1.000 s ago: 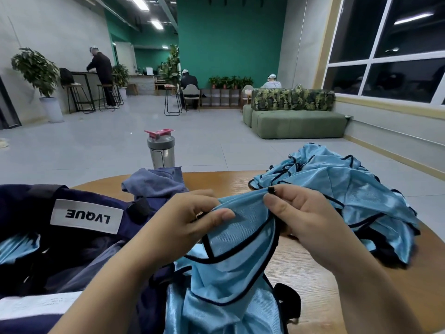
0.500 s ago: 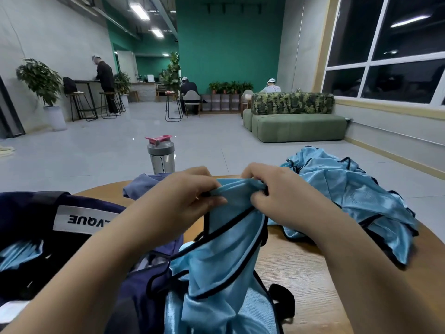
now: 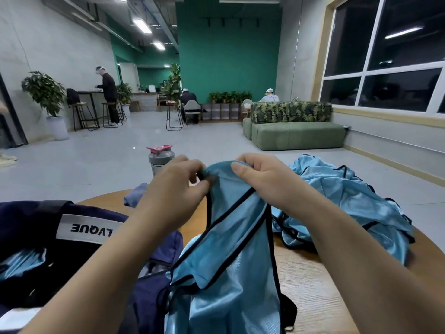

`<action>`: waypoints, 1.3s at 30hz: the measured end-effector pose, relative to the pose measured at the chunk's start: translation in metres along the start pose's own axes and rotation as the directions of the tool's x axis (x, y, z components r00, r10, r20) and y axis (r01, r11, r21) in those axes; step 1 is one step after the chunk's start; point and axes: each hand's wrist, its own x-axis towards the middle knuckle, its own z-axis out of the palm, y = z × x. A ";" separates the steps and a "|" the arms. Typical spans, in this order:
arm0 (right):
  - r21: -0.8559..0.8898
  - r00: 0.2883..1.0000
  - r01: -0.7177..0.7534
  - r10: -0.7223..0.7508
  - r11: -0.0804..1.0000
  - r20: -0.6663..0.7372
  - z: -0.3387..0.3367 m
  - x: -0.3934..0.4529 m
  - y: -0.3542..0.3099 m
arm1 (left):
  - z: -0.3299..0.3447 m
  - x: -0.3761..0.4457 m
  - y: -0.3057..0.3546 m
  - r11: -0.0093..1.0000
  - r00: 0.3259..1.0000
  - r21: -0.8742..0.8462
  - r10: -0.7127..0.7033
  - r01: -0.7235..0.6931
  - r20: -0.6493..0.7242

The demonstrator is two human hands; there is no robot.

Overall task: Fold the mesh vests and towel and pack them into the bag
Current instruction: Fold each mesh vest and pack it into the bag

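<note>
A light blue mesh vest [image 3: 228,249] with black trim hangs in front of me, held up by its top edge. My left hand [image 3: 175,186] pinches that edge on the left and my right hand [image 3: 262,179] grips it on the right, close together. A heap of more blue mesh vests [image 3: 344,203] lies on the round wooden table [image 3: 310,285] to the right. The dark navy bag [image 3: 36,237] with a white label sits at the left, with some blue fabric inside. A blue-grey towel [image 3: 136,196] lies behind my left hand, partly hidden.
A grey shaker bottle [image 3: 160,160] with a pink lid stands at the table's far edge. Beyond it are open grey floor, a green sofa [image 3: 296,133], stools, plants and several people at the back.
Both hands have lifted the vest's top edge higher and away from me. The camera has tilted up a little.
</note>
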 end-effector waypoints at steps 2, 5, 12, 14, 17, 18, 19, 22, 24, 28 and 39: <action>0.047 0.998 0.008 -0.005 0.999 -0.062 0.000 0.003 0.003 | 0.012 0.000 0.011 0.866 0.979 -0.468 -0.202 0.177 -0.005; 0.096 0.991 -0.013 0.026 0.995 -0.133 -0.001 0.010 0.004 | 0.021 -0.003 0.034 0.301 0.909 -0.882 -0.321 0.362 0.264; 0.337 0.939 -0.045 0.155 0.940 -0.306 -0.046 0.039 0.001 | -0.001 -0.010 0.026 0.910 0.545 -0.376 0.231 0.172 0.806; 0.274 0.924 -0.020 0.122 0.961 -0.362 -0.061 0.051 0.000 | -0.011 -0.001 0.037 0.982 0.527 -0.116 0.179 -0.150 0.831; 0.171 0.870 -0.016 0.098 0.985 -0.482 -0.085 0.069 -0.009 | -0.037 0.029 0.046 0.696 0.672 0.308 0.332 -0.648 0.663; 0.186 0.849 -0.020 0.114 0.982 -0.516 -0.096 0.074 -0.015 | -0.051 0.042 0.047 0.568 0.681 0.399 0.468 -0.720 0.563; 0.223 0.837 -0.016 0.135 0.975 -0.530 -0.108 0.078 -0.023 | -0.065 0.054 0.045 0.476 0.664 0.464 0.575 -0.747 0.479; 0.332 0.838 0.041 0.148 0.942 -0.525 -0.149 0.086 -0.063 | -0.110 0.102 0.041 0.348 0.658 0.643 0.676 -0.682 0.332; 0.267 0.787 0.160 0.041 0.950 -0.616 -0.175 0.091 -0.100 | -0.141 0.132 0.050 0.393 0.680 0.640 0.675 -0.661 0.288; -0.104 0.500 0.374 -0.295 0.922 -0.814 -0.202 0.095 -0.163 | -0.186 0.156 0.090 0.527 0.720 0.679 0.694 -0.511 0.003; -0.203 0.642 0.108 -0.224 0.973 -0.733 -0.216 0.115 -0.171 | -0.204 0.150 0.097 0.615 0.834 0.586 0.508 -0.527 0.216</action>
